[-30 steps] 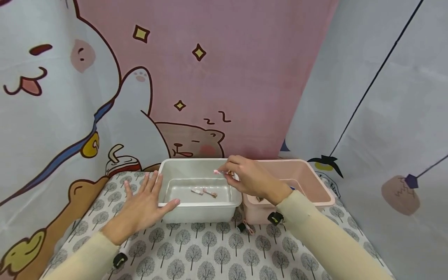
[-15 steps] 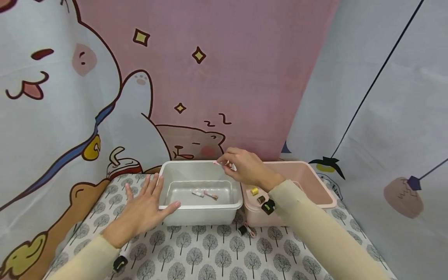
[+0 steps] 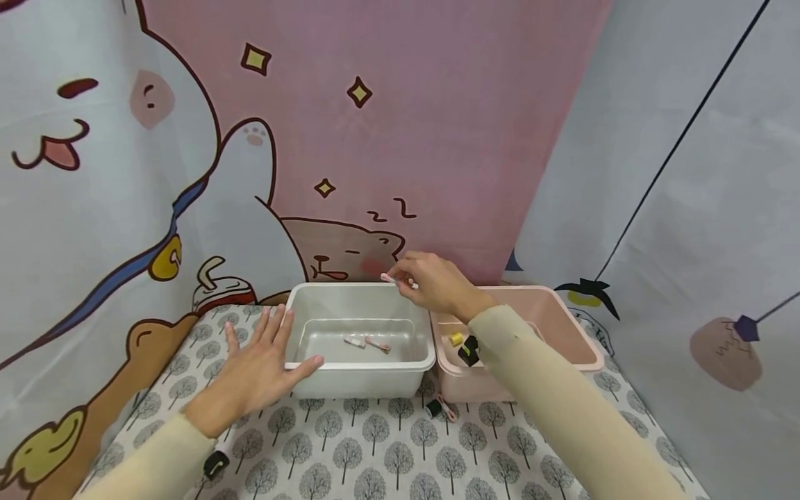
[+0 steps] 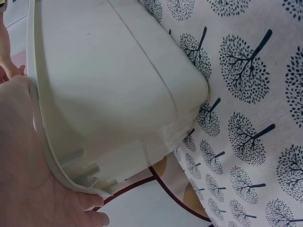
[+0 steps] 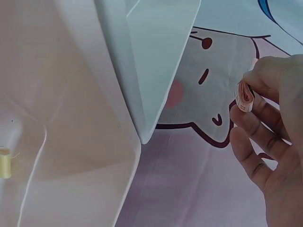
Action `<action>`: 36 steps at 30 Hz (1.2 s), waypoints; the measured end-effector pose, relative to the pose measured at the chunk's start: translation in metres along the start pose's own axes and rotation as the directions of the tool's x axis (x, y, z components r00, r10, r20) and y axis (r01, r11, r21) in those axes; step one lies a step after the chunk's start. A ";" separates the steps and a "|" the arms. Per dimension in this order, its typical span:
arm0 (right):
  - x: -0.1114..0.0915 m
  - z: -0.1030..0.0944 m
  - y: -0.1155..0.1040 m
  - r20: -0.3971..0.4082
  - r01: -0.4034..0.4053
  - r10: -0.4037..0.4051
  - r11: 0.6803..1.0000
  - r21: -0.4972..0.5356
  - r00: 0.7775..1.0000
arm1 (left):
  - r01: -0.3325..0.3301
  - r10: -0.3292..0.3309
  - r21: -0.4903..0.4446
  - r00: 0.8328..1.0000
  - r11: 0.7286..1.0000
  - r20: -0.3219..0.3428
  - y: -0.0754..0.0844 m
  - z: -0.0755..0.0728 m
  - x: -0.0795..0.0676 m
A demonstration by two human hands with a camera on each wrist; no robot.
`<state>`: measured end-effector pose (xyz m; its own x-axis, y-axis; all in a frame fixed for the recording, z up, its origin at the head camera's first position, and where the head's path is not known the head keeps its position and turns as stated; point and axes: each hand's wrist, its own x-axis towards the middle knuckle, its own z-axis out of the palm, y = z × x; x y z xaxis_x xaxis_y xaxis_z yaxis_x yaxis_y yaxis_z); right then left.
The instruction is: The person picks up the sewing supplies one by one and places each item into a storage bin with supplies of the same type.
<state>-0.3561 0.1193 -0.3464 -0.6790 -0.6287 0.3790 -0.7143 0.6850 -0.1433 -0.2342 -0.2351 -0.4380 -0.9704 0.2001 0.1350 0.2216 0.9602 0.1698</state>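
My right hand (image 3: 434, 281) pinches a small folded tape measure (image 5: 245, 97), pink and white with fine printed marks. It is raised over the back of the white bin (image 3: 359, 366), near that bin's right side. My left hand (image 3: 256, 364) lies spread, fingers straight, at the left rim of the same bin; the left wrist view shows the palm side against the rim. On the bin's floor lie a small whitish item (image 3: 354, 342) and a slim pink item (image 3: 378, 344), both too small to identify.
Right of the white bin stands a pink bin (image 3: 581, 357), with a yellow thread spool (image 3: 456, 339) inside and a loose white thread (image 5: 40, 153). A black spool (image 3: 432, 407) and a pink looped item (image 3: 447, 410) lie on the tree-print cloth (image 3: 400, 455) before the bins.
The right hand has risen with the tape measure from within the white bin's outline to its back rim level. The yellow spool has come into sight. The left hand stays in place.
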 end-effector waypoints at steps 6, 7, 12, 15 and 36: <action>0.009 0.004 0.005 0.016 -0.016 0.016 1.000 -0.003 1.000 | 0.001 -0.001 0.001 1.000 1.000 0.007 -0.001 0.000 0.000; 0.010 0.004 0.006 0.022 -0.022 0.022 1.000 -0.003 1.000 | -0.002 0.002 0.001 1.000 1.000 0.004 0.000 -0.001 0.001; 0.009 0.004 0.007 0.084 -0.054 0.057 0.998 -0.042 0.995 | -0.007 0.007 0.000 1.000 1.000 0.000 0.003 -0.001 0.001; 0.006 0.004 0.005 0.096 -0.050 0.055 0.997 -0.061 0.994 | -0.006 0.006 0.001 1.000 1.000 0.000 0.004 -0.002 0.001; -0.038 -0.001 -0.003 0.068 -0.027 0.030 0.999 -0.033 0.997 | 0.004 -0.004 -0.004 1.000 1.000 0.007 0.004 -0.002 0.001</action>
<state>-0.3280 0.1412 -0.3594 -0.7098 -0.6319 0.3112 -0.6896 0.7136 -0.1238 -0.2337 -0.2321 -0.4349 -0.9719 0.1978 0.1274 0.2183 0.9601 0.1747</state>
